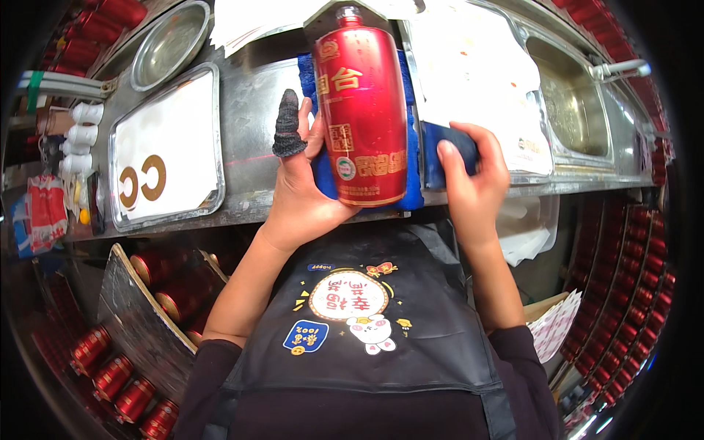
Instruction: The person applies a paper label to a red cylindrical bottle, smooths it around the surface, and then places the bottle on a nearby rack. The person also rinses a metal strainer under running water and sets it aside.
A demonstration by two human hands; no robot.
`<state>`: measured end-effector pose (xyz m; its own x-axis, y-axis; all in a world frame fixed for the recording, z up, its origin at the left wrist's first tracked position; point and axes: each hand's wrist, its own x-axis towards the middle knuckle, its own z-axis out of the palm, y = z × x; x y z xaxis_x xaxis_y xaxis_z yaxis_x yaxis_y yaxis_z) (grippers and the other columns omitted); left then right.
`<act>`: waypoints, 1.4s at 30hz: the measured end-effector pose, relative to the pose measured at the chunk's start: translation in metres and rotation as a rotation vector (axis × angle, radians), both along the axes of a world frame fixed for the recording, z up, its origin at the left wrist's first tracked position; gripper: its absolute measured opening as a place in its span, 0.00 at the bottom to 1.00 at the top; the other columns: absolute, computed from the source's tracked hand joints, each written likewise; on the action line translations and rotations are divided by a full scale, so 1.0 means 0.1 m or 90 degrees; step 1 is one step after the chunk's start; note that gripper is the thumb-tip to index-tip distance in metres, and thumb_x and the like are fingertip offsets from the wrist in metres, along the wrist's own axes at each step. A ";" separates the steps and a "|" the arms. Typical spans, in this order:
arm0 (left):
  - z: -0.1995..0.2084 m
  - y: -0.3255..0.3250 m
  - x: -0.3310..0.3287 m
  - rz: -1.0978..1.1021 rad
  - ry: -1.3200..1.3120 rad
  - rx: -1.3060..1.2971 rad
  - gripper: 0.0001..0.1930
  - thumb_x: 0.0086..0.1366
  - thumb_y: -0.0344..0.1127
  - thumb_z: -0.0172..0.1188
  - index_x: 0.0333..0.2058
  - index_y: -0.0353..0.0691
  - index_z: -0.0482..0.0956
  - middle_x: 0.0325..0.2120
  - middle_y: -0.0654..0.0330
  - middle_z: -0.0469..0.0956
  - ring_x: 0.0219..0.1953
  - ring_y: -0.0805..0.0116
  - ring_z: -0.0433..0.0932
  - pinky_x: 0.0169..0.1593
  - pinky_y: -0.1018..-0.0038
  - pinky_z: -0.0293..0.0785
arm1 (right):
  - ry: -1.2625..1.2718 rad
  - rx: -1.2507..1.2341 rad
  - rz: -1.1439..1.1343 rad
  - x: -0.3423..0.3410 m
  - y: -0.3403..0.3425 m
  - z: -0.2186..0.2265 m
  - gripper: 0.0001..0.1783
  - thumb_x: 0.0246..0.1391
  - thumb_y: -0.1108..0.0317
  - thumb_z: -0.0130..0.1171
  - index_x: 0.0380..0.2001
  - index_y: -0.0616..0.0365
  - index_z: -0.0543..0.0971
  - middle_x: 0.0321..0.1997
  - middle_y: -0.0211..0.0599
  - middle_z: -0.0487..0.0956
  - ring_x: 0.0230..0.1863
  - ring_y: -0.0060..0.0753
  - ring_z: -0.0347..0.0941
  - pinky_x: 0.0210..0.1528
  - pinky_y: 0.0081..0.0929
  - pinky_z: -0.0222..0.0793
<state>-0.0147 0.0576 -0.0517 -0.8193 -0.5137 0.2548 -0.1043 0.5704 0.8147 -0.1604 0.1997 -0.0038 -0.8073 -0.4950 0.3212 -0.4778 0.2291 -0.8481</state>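
Note:
A glossy red bottle [370, 121] with gold lettering and a dark cap leans upright before me, over a blue cloth [412, 165]. My left hand [301, 198] supports it at its lower left, some fingers hidden behind it. A black knitted finger cover [289, 123] sits on one raised digit. To the right, my right hand [478, 180] grips a flat dark blue block [446, 152], thumb on its face. The block is beside the bottle, apart from it.
White sheets with small marks lie on a tray [539, 176] at right, beside a metal sink [568, 110]. At left are a tray [217, 176] with gold curved pieces on white backing and a metal bowl [139, 70]. Red bottles [136, 396] stand in rows.

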 end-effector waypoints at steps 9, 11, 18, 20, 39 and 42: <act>0.21 0.16 0.00 0.047 0.056 -0.126 0.53 0.42 0.44 0.75 0.65 0.33 0.56 0.67 0.46 0.56 0.69 0.50 0.55 0.67 0.37 0.33 | 0.187 -0.030 0.107 0.19 0.06 -0.21 0.17 0.47 0.78 0.65 0.44 0.59 0.80 0.36 0.36 0.81 0.32 0.32 0.74 0.36 0.25 0.70; 0.18 0.16 -0.03 0.059 0.075 -0.144 0.53 0.43 0.46 0.75 0.65 0.35 0.57 0.67 0.46 0.55 0.69 0.49 0.55 0.67 0.36 0.32 | 0.313 -0.057 0.229 0.37 0.01 -0.15 0.26 0.34 0.83 0.65 0.42 0.55 0.83 0.36 0.36 0.80 0.34 0.37 0.73 0.38 0.33 0.70; 0.07 0.09 0.05 0.063 0.070 -0.026 0.57 0.43 0.45 0.77 0.67 0.33 0.51 0.66 0.45 0.56 0.69 0.48 0.54 0.69 0.53 0.38 | 0.104 -0.032 0.095 0.24 0.02 0.14 0.14 0.54 0.79 0.64 0.44 0.68 0.78 0.43 0.37 0.79 0.41 0.22 0.75 0.44 0.19 0.72; 0.07 0.11 0.03 0.068 0.097 -0.048 0.57 0.43 0.43 0.77 0.67 0.32 0.50 0.63 0.45 0.62 0.66 0.50 0.60 0.69 0.54 0.44 | 0.026 -0.037 0.039 0.22 0.00 0.06 0.14 0.52 0.78 0.65 0.44 0.64 0.80 0.40 0.36 0.80 0.38 0.27 0.75 0.42 0.22 0.71; 0.08 0.11 -0.03 0.061 0.162 -0.170 0.49 0.48 0.40 0.72 0.65 0.37 0.54 0.64 0.52 0.64 0.60 0.56 0.71 0.69 0.41 0.33 | 0.358 0.007 0.233 0.39 0.10 0.06 0.25 0.33 0.81 0.64 0.41 0.58 0.84 0.33 0.33 0.79 0.33 0.33 0.74 0.35 0.26 0.71; 0.08 0.10 -0.02 0.060 0.137 -0.227 0.50 0.47 0.44 0.74 0.65 0.33 0.58 0.66 0.48 0.60 0.68 0.52 0.60 0.72 0.54 0.38 | 0.471 0.033 0.423 0.35 0.09 0.11 0.25 0.32 0.80 0.64 0.41 0.58 0.83 0.33 0.35 0.80 0.35 0.35 0.75 0.33 0.28 0.72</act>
<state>-0.0170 0.0671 -0.0435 -0.6820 -0.4318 0.5903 -0.0183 0.8170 0.5764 -0.1250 0.2086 0.0070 0.0340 -0.8012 0.5975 -0.9270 -0.2488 -0.2808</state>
